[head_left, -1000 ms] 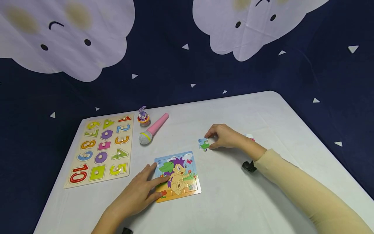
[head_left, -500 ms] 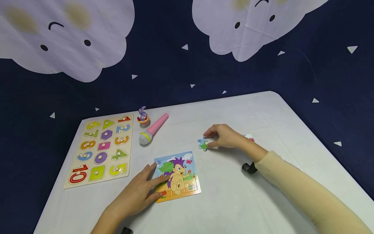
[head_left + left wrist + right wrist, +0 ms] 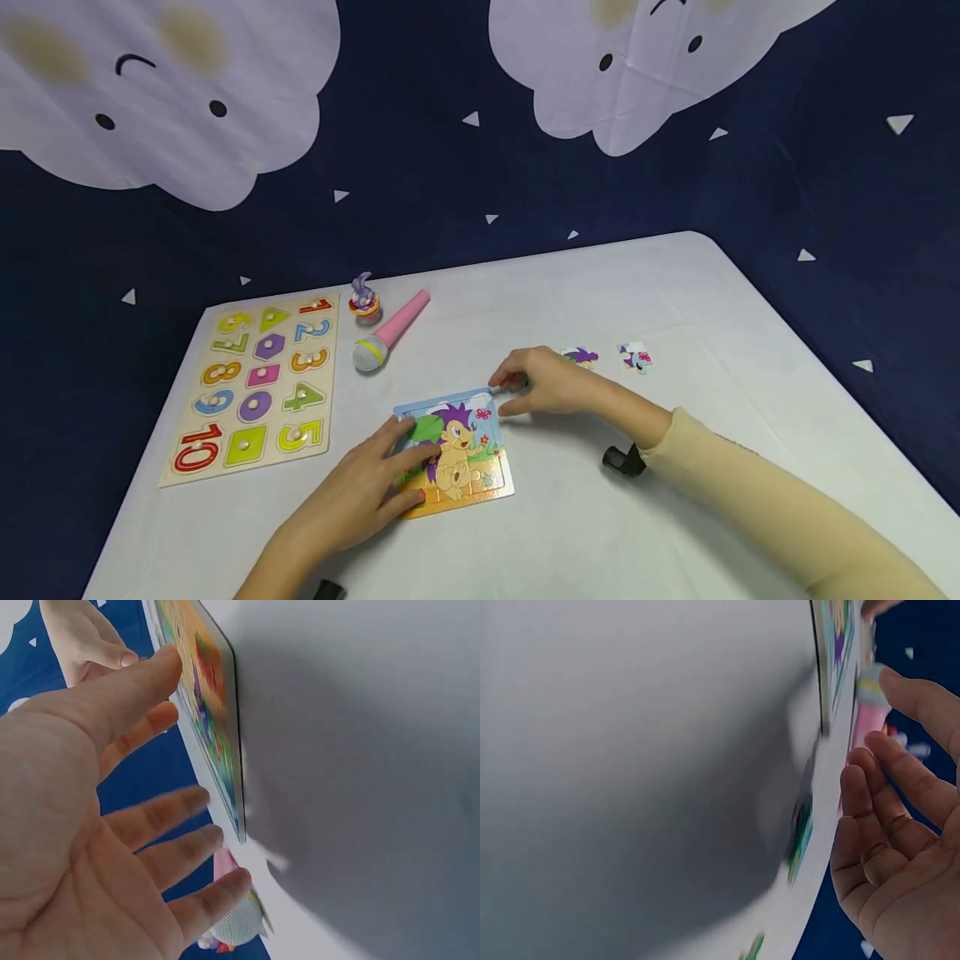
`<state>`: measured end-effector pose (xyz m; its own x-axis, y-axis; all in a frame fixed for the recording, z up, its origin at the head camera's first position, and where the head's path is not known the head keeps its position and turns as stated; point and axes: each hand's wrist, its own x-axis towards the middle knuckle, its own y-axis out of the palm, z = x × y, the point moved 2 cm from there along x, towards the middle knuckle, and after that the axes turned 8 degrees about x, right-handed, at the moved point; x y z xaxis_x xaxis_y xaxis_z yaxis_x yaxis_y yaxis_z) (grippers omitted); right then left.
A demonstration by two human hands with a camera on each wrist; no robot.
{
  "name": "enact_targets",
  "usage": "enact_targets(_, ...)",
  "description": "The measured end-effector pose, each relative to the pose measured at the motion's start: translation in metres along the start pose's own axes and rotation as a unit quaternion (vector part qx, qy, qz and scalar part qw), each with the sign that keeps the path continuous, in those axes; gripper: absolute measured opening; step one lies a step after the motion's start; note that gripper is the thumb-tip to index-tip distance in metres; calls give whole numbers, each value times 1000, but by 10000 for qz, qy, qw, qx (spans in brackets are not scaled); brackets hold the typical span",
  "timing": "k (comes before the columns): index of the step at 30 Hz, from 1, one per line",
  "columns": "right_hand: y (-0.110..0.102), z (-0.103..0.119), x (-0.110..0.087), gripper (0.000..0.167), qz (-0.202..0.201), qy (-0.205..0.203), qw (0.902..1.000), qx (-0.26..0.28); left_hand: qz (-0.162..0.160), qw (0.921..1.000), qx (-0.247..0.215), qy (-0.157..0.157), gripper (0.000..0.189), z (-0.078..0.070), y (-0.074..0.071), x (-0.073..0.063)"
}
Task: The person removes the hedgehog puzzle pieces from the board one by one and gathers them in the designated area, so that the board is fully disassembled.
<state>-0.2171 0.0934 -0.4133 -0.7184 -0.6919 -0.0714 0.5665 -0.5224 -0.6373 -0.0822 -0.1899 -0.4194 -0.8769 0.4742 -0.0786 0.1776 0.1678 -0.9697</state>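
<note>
Head: left hand point(image 3: 352, 487), fingers spread, rests on left part of hedgehog jigsaw puzzle point(image 3: 456, 458). Right hand point(image 3: 546, 382), loosely bent, at its far right corner (contact unclear).

Left wrist: thumb wide of fingers.

Right wrist: thumb, index parted, grasp empty; blurred puzzle piece point(image 3: 801, 838) nearby.

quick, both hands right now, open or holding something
Left hand: open, resting on the left side of the hedgehog puzzle.
Right hand: open, holding nothing, by the hedgehog puzzle's far right corner.
</note>
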Motion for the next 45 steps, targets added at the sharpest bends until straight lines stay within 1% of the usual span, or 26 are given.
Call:
enact_targets(4,15,8,-2,37,159,-65,9998,-103,-82,9991,-148,397,50,-6,1,4)
enact_targets(7,25,11,-3,38,291,17,9995,-143,-142,9972,-220,701,48,-10,4,7)
enact_targets(9,30,11,-4,38,355,98,9991,-200,-114,9963,-247,813,48,-12,6,8)
enact_targets(11,34,12,-4,39,369,148,9989,-254,-40,9959,-279,859,48,-13,8,8)
enact_targets(15,38,13,-6,40,300,101,9988,-364,138,9966,-300,761,47,-13,11,7)
enact_targets(22,40,15,-8,34,240,-2,9986,-478,240,9970,-349,653,47,-13,12,7)
enact_targets(28,44,16,-8,37,222,49,9988,-440,237,9973,-307,627,47,-13,11,6)
enact_targets(32,45,16,-9,38,229,-20,9989,-402,225,9975,-281,612,47,-13,11,6)
enact_targets(34,45,16,-10,38,230,-43,9989,-403,195,9975,-281,617,47,-13,12,6)
enact_targets(35,45,17,-10,38,233,-49,9989,-413,95,9975,-244,660,46,-11,15,6)
enact_targets(38,45,18,-10,38,243,-41,9988,-433,51,9976,-247,648,45,-12,17,6)
enact_targets(41,45,18,-10,38,249,-38,9988,-421,69,9979,-223,611,45,-13,17,6)
enact_targets(42,45,18,-10,38,247,-43,9989,-407,172,9980,-247,555,46,-15,14,5)
enact_targets(45,45,18,-10,38,240,-51,9990,-377,194,9981,-204,547,46,-15,14,6)
